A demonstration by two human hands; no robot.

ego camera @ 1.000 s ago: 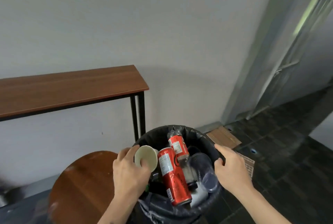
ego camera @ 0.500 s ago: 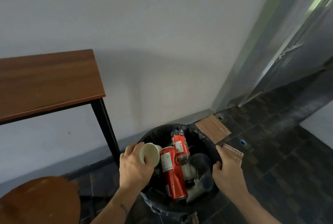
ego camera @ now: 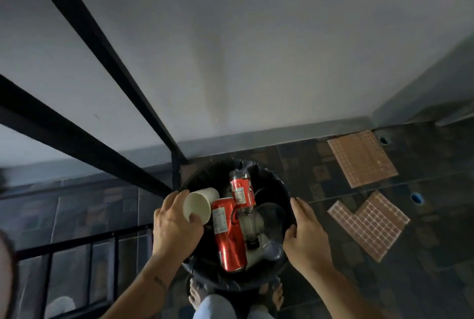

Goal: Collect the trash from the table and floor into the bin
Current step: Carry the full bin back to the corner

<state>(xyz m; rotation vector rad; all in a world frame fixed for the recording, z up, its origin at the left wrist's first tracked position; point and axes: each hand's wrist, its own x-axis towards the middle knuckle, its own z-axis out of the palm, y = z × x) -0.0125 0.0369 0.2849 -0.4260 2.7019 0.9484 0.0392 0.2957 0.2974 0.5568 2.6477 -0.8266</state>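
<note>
The black bin point(ego camera: 278, 191) is held at its rim by both hands, low over the dark tiled floor point(ego camera: 333, 267), beside the black leg of the bench point(ego camera: 177, 165) and close to the wall point(ego camera: 256, 49). The left hand point(ego camera: 174, 226) is closed over the left rim, and a pale paper cup point(ego camera: 198, 204) is pinned against that rim under its thumb. The right hand point(ego camera: 306, 236) is curled around the right rim and holds nothing else.

The step in hand is judged to be the setting-down of the filled bin. It is best done with the rim kept level and both grips kept firm until the base is fully on the floor, since a red can point(ego camera: 228, 234) is propped high against the near rim and could be tipped out by a jolt. The cup should then be pushed inward rather than simply released, as it lies on the edge.

Inside, a crushed bottle with a red label point(ego camera: 242, 191) and a clear plastic cup point(ego camera: 270, 226) lie between the two hands, the can just beside the left thumb. No loose trash is seen on the floor in view.
</note>
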